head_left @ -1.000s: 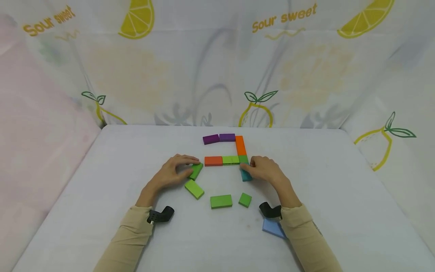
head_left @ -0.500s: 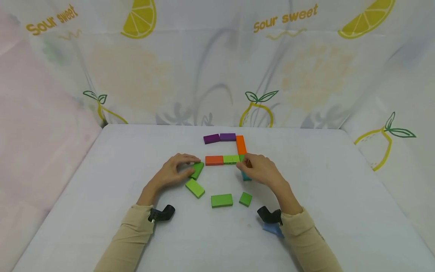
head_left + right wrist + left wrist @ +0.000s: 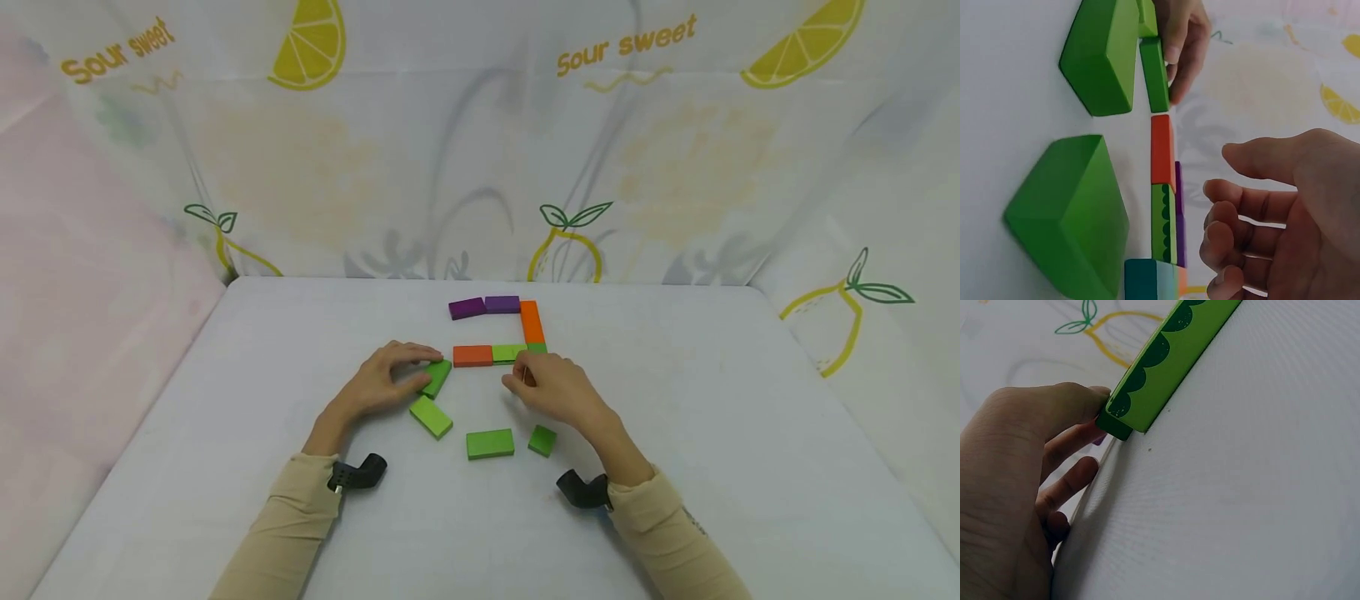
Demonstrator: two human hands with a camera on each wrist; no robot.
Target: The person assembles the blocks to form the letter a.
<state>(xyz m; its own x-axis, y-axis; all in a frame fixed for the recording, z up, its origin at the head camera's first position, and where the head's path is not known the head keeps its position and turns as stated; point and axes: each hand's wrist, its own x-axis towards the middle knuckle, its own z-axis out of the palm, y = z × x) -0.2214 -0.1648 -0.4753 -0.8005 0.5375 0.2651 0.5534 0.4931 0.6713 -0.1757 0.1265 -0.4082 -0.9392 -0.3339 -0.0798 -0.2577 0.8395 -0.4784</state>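
My left hand (image 3: 378, 379) holds a green block (image 3: 437, 379) between thumb and fingers, on the table. Just below it lies a light green block (image 3: 431, 417), which shows a dark scalloped edge in the left wrist view. My right hand (image 3: 558, 387) hovers over the near end of a block row, its fingers loosely curled around nothing in the right wrist view. Beneath it in the head view, the teal block (image 3: 1141, 278) is hidden. The row has a red-orange block (image 3: 472, 357), a scallop-marked light green block (image 3: 507, 354) and a small green block (image 3: 537, 347).
An orange block (image 3: 531, 322) runs back from the row to a purple block (image 3: 502, 305), with a darker purple block (image 3: 467, 308) beside it. Nearer lie a green rectangular block (image 3: 490, 444) and a green square block (image 3: 542, 441). A printed cloth backs the white table (image 3: 750, 458).
My right hand has let go of the teal block and moved left and slightly nearer, over the row's near side. The right forearm now covers the blue piece. My left hand stays on its green block.
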